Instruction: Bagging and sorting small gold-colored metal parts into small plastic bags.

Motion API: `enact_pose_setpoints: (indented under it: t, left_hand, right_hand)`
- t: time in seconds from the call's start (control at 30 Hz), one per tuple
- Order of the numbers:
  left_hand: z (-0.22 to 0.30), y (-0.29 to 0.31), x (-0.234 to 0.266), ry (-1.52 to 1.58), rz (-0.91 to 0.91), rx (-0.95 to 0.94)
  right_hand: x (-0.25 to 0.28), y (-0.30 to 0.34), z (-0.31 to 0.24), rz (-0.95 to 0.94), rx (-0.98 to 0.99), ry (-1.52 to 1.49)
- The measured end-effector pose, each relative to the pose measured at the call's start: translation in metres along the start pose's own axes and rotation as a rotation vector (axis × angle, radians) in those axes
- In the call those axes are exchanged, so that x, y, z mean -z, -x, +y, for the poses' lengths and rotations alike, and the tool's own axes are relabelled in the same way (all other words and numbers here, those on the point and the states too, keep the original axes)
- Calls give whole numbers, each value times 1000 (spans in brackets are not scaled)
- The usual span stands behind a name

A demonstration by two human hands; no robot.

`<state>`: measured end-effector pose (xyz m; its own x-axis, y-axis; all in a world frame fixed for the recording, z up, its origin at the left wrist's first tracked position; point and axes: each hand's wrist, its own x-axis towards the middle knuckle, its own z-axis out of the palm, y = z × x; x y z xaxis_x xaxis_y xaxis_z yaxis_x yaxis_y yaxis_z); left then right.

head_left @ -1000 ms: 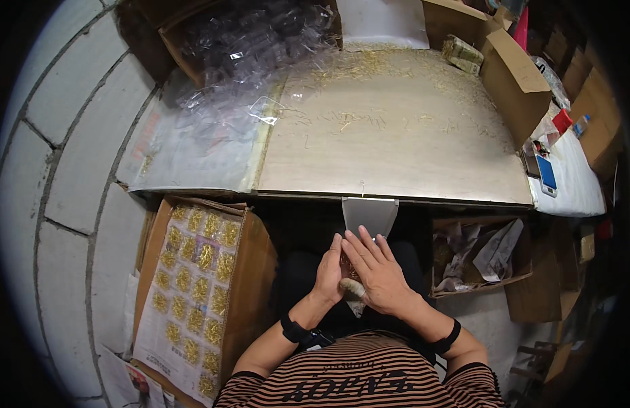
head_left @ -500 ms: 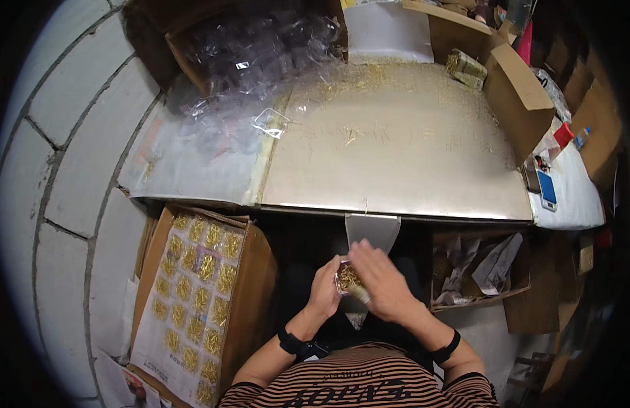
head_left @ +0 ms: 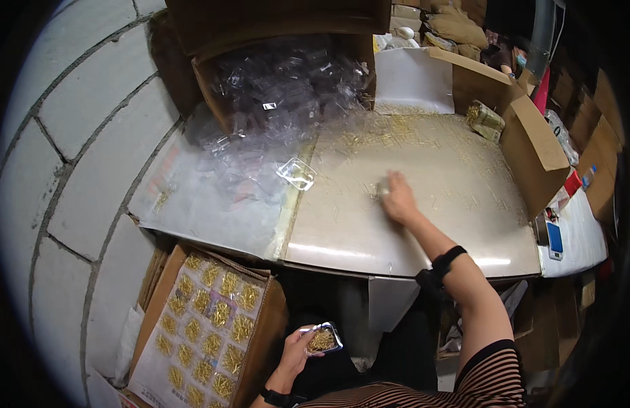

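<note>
My left hand [head_left: 298, 350], low over my lap, grips a small clear plastic box [head_left: 339, 338] filled with thin gold-coloured metal pieces [head_left: 321, 341]. My right hand [head_left: 398, 198] is stretched out over the middle of the table [head_left: 342, 238] and smeared by motion. Against its fingers shows a small pale thing [head_left: 381, 188], too blurred to name. Thin gold-coloured pieces [head_left: 403, 129] lie scattered over the table, thickest toward the back. To the left of my right hand, an open clear plastic box [head_left: 296, 175] sits on the taped seam.
A cardboard box [head_left: 210, 85] spills many clear plastic boxes [head_left: 281, 95] at the back left. Beside my left arm, a carton [head_left: 264, 319] bears rows of filled boxes [head_left: 211, 343]. A wrapped bundle [head_left: 488, 124] lies at the back right, near cardboard walls [head_left: 536, 136]. Further right is a blue-screened device [head_left: 555, 238].
My right hand has left the box and reached forward onto the table. My left hand has lowered, still holding the filled box. The whole view has shifted, so the table appears lower.
</note>
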<state>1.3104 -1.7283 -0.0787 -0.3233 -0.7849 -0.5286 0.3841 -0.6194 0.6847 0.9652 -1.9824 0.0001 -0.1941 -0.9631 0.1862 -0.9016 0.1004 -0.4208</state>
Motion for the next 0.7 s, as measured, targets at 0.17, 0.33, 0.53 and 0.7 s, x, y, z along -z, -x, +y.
enact_pose_setpoints:
  t: [0.17,0.33,0.53,0.7]
  left_hand:
    - [1,-6,-1,65,-97,35]
    - [-2,-20,-8,22,-130,65]
    - [-16,-32,-3,35,-113,91]
    - [-22,-32,-8,-130,22,131]
  right_hand:
    - [-37,-15,-104,-159,223,24]
    - [-43,-5,-127,-245,455,74]
    - [17,67,-70,-182,587,62]
    - [65,92,-12,-249,254,-186]
